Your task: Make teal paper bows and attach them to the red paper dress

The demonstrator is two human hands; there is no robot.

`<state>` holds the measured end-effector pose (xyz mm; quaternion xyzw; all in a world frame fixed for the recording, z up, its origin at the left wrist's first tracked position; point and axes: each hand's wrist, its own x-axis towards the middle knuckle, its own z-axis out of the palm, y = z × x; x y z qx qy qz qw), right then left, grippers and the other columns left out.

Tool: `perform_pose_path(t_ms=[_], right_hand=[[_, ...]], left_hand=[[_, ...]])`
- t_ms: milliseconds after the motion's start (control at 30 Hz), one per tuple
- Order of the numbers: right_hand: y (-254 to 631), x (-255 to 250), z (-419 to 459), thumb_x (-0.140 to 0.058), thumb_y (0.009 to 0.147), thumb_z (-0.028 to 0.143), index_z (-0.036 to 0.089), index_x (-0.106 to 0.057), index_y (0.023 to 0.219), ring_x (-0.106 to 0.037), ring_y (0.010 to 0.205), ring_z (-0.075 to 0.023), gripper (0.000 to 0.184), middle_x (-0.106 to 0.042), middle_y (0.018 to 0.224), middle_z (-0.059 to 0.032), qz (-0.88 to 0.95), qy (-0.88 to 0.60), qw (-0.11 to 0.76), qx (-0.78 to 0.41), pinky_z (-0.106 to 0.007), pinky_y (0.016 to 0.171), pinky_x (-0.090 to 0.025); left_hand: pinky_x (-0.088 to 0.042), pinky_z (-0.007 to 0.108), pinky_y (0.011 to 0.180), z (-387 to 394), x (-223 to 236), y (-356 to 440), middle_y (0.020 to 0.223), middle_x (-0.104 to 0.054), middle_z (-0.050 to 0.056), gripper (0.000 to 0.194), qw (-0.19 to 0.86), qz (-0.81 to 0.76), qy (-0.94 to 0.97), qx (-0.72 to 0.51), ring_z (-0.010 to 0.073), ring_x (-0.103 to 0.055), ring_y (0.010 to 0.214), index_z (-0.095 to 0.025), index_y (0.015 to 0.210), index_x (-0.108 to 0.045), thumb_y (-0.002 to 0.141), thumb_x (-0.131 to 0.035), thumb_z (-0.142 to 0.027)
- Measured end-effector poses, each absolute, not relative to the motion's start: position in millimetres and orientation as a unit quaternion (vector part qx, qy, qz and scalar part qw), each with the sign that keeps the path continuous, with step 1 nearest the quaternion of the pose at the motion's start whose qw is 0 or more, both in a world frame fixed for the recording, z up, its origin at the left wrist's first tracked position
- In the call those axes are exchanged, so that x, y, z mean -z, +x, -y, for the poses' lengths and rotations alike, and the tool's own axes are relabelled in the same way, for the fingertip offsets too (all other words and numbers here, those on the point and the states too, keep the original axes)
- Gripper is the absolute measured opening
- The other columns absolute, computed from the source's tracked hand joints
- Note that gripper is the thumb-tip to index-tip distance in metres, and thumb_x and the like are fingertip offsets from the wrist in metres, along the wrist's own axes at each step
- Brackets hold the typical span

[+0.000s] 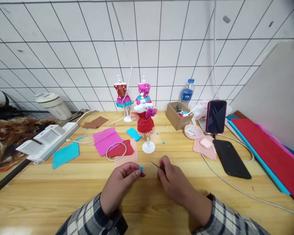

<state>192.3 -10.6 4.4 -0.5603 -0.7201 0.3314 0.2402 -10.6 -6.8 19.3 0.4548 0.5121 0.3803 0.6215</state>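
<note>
My left hand (123, 182) is closed, pinching a small piece of blue crepe paper (141, 169) between thumb and fingertips. My right hand (175, 182) is closed around a thin pointed metal tool (155, 164); its tip points left toward the paper, apart from it, and most of the tool is hidden in my fingers. Just beyond my hands, a small white mannequin stand (148, 147) carries a red paper dress (145, 125) with a magenta flower (151, 112). Behind it are two more dressed mannequins, one in magenta and blue (144, 89), the other in red and magenta (121, 91).
Magenta (105, 137), blue (66, 155) and brown paper (95, 122) lie left, with a ring (107, 153). A power strip (49, 140) and cup (54, 106) stand farther left. Rightward are a cardboard box (177, 119), bottle (187, 91), pink dish (193, 134), phones (216, 117) and cables.
</note>
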Motion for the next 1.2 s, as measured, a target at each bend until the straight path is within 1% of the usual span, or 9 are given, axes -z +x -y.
perform_pose_path(t_ms=[67,167,233,400,533,667,833,1033,1200], right_hand=[[190,-8,17,-0.036,0.095,0.023,0.022,-0.038,0.099,-0.049,0.063,-0.0156,0.005,-0.051,0.07,0.0031,0.709,-0.517,0.279,-0.39,-0.027,0.058,-0.032],[185,-7,22,-0.025,0.1,0.036,0.023,-0.043,0.096,-0.05,0.067,-0.0148,0.022,-0.053,0.074,0.0018,0.7,-0.482,0.296,-0.437,-0.027,0.062,-0.035],[182,-4,22,-0.023,0.1,0.039,0.023,-0.043,0.09,-0.05,0.07,-0.0148,0.027,-0.053,0.077,0.0007,0.701,-0.475,0.293,-0.444,-0.027,0.064,-0.036],[178,3,21,-0.027,0.1,0.039,0.023,-0.04,0.089,-0.049,0.071,-0.0145,0.024,-0.052,0.079,0.0009,0.708,-0.457,0.277,-0.461,-0.027,0.065,-0.036],[180,4,21,-0.027,0.1,0.04,0.023,-0.042,0.091,-0.049,0.071,-0.0144,0.025,-0.053,0.079,0.0011,0.723,-0.449,0.254,-0.459,-0.027,0.066,-0.035],[181,4,22,-0.028,0.1,0.041,0.023,-0.045,0.093,-0.05,0.071,-0.0142,0.026,-0.055,0.079,0.0012,0.732,-0.446,0.245,-0.453,-0.026,0.064,-0.034],[181,3,22,-0.031,0.099,0.04,0.023,-0.047,0.092,-0.05,0.069,-0.0138,0.024,-0.057,0.08,0.0017,0.74,-0.435,0.251,-0.448,-0.025,0.061,-0.032],[181,1,22,-0.033,0.099,0.041,0.023,-0.049,0.091,-0.052,0.07,-0.0136,0.026,-0.058,0.079,0.0016,0.731,-0.428,0.261,-0.462,-0.024,0.062,-0.034],[182,0,22,-0.033,0.098,0.044,0.022,-0.05,0.091,-0.05,0.071,-0.0137,0.029,-0.056,0.079,0.0013,0.724,-0.416,0.279,-0.475,-0.025,0.065,-0.036]], left_hand=[[-0.045,0.026,0.075,6,-18,-10,0.08,-0.073,0.006,0.023,0.644,-0.494,0.435,-0.389,0.0173,-0.063,0.078,-0.016,0.079,-0.068,0.072,-0.075,-0.037],[-0.044,0.026,0.075,6,-17,-9,0.084,-0.073,0.006,0.023,0.651,-0.488,0.433,-0.388,0.0177,-0.063,0.08,-0.016,0.082,-0.07,0.072,-0.076,-0.035],[-0.045,0.027,0.076,6,-17,-8,0.087,-0.073,0.007,0.023,0.651,-0.489,0.435,-0.384,0.0183,-0.063,0.081,-0.015,0.083,-0.071,0.072,-0.076,-0.034],[-0.045,0.026,0.071,7,-18,-6,0.082,-0.072,0.007,0.024,0.649,-0.487,0.444,-0.38,0.0177,-0.062,0.075,-0.014,0.078,-0.071,0.068,-0.078,-0.035],[-0.043,0.023,0.064,7,-18,-6,0.073,-0.07,0.003,0.024,0.629,-0.5,0.464,-0.371,0.0147,-0.058,0.067,-0.015,0.075,-0.071,0.067,-0.078,-0.037],[-0.042,0.023,0.061,7,-20,-6,0.069,-0.069,0.003,0.022,0.599,-0.517,0.503,-0.347,0.0144,-0.057,0.064,-0.015,0.073,-0.073,0.066,-0.077,-0.035],[-0.044,0.025,0.063,6,-20,-7,0.07,-0.072,0.004,0.02,0.577,-0.516,0.541,-0.33,0.0166,-0.06,0.065,-0.016,0.073,-0.075,0.068,-0.075,-0.035],[-0.048,0.029,0.071,7,-15,-10,0.079,-0.075,0.007,0.019,0.549,-0.507,0.577,-0.329,0.0212,-0.065,0.075,-0.017,0.076,-0.075,0.07,-0.073,-0.035],[-0.048,0.029,0.073,8,-18,-10,0.078,-0.075,0.006,0.019,0.542,-0.508,0.582,-0.33,0.0212,-0.065,0.075,-0.017,0.076,-0.075,0.069,-0.073,-0.034]])
